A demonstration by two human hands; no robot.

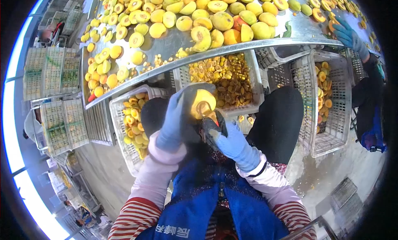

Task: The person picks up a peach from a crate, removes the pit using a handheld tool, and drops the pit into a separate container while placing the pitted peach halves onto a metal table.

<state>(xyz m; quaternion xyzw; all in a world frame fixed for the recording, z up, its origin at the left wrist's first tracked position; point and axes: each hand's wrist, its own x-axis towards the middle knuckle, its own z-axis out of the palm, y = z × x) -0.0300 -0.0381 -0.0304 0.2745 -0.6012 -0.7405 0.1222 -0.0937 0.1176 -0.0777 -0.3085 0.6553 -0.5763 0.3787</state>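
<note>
My left hand (173, 117), in a blue glove with dark fingers, is closed around a yellow peach half (206, 99) above my lap. The cut face with its brown middle is turned toward my right hand. My right hand (232, 142), gloved the same way, grips a small pitting tool (216, 119) with a red-orange part showing. Its tip is at the middle of the peach half; the rest is hidden by my fingers. Just beyond my hands stands a crate (259, 92) filled with peach pits and scraps.
A metal table (166, 65) bears many peaches, whole and halved. A crate of peach halves (124, 151) stands at my left, another crate (331, 144) at my right. A co-worker's gloved hand (348, 34) reaches over the table's right end. Stacked crates (52, 72) stand far left.
</note>
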